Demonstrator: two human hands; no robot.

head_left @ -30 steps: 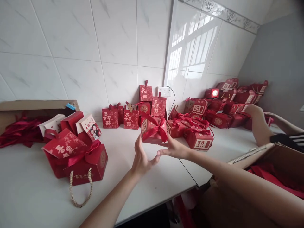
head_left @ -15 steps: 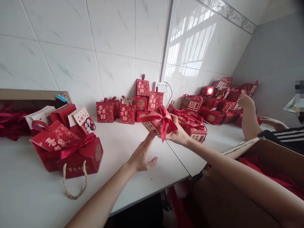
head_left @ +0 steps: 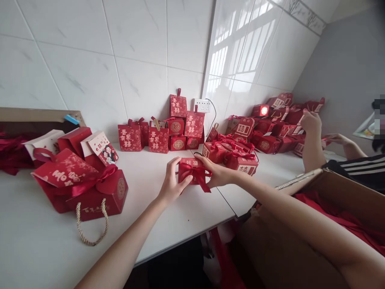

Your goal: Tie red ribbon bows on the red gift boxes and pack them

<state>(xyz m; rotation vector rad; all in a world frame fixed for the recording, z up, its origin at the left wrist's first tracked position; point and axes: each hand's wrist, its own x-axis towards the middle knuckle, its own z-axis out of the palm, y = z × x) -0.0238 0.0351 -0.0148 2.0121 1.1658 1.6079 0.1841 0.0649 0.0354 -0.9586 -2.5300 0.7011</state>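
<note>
A small red gift box [head_left: 187,165] with a red ribbon bow [head_left: 197,175] is gripped between my two hands over the middle of the white table. My left hand [head_left: 173,182] clasps its left side, thumb across the front near the bow. On the right side, my right hand [head_left: 215,172] holds it, its fingertips partly hidden behind the box. Just beyond my right hand lies a group of similar ribbon-tied red boxes [head_left: 243,163]. Behind, against the tiled wall, stand several red boxes [head_left: 130,137] with white lettering.
On the left of the table [head_left: 144,245] sit a red box with a rope handle [head_left: 99,202] and white boxes. A cardboard box [head_left: 345,188] of red material stands at the right front edge. Another person's hand [head_left: 311,120] reaches toward a pile of red boxes [head_left: 279,130].
The gift box has come down and turned so its bow faces me. My left hand, open below it before, has closed on its left side.
</note>
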